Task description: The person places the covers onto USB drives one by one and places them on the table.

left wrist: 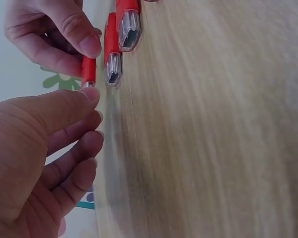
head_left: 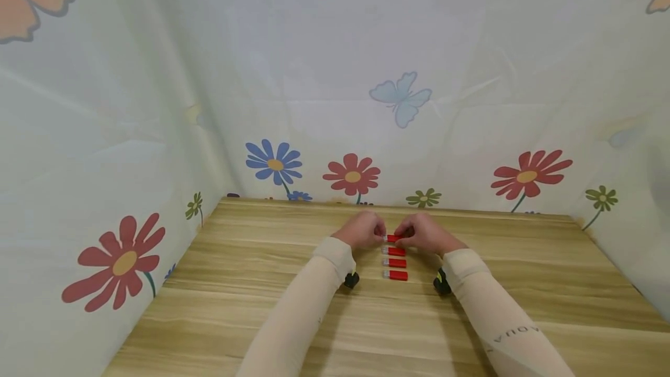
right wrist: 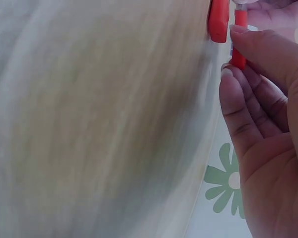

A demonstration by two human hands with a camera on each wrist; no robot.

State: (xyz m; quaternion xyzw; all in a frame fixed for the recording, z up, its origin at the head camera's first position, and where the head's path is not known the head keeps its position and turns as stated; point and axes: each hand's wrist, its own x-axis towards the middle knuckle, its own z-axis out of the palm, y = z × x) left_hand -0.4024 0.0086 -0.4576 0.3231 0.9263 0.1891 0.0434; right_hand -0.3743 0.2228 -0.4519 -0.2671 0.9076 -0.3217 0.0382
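Note:
My left hand (head_left: 361,230) and right hand (head_left: 426,234) meet over the far part of the table at a small red USB stick (left wrist: 88,69) with a clear end. Thumb and fingers of the right hand pinch its red body. The left thumb and forefinger pinch the clear end, largely covering it. Nearer to me lie more red USB sticks in a column: one (head_left: 394,251) close to the hands, another (head_left: 394,263) below it, and the nearest (head_left: 395,275). Their clear ends all point left; dark connectors show through the caps in the left wrist view.
The wood-grain table (head_left: 262,260) ends at a back edge just beyond the hands. A pale curtain (head_left: 324,74) printed with flowers and a butterfly hangs behind it and along the sides. Dark wrist cameras (head_left: 442,281) sit under both wrists.

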